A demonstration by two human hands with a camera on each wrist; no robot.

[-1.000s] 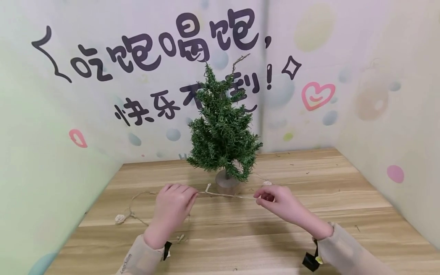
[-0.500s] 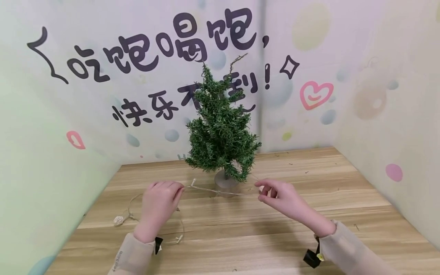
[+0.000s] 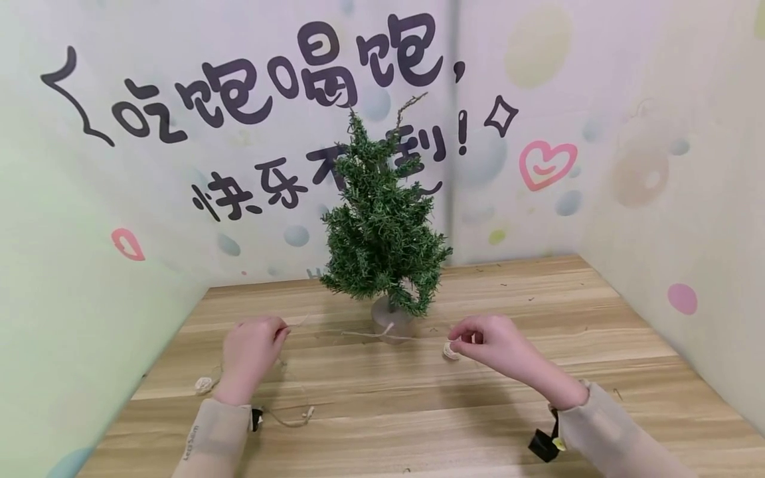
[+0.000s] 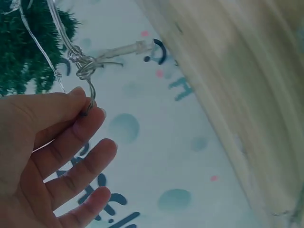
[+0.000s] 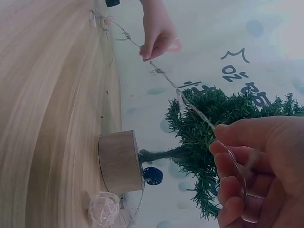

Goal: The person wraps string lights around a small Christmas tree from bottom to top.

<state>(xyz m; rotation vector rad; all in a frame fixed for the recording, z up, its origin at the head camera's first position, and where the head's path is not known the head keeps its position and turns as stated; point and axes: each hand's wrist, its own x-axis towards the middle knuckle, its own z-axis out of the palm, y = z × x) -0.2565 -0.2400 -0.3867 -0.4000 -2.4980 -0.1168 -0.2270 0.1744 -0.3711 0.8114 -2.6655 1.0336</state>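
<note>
My left hand point(image 3: 251, 355) pinches the thin clear wire of a string of fairy lights between thumb and forefinger. In the left wrist view, a twisted knot point(image 4: 85, 67) and a small bulb point(image 4: 138, 48) show just past those fingertips, the other fingers loosely spread. My right hand point(image 3: 493, 348) holds the wire point(image 5: 195, 108) between thumb and forefinger, with more of it running across the palm. Between both hands the string stretches nearly level in front of the tree's round wooden base point(image 3: 388, 325). A whitish woven ball point(image 3: 451, 351) sits below the right fingertips.
The small artificial Christmas tree point(image 3: 382, 232) stands upright toward the back of the wooden table point(image 3: 478, 431). Another woven ball point(image 3: 204, 385) lies by the left forearm, with loose wire and a small bulb point(image 3: 309, 414) nearby. Printed walls point(image 3: 520, 219) close in the back and sides.
My left hand has moved left, away from the right hand, widening the span of string between them. My right hand stays near its place. The woven ball beside its fingers has come into fuller view.
</note>
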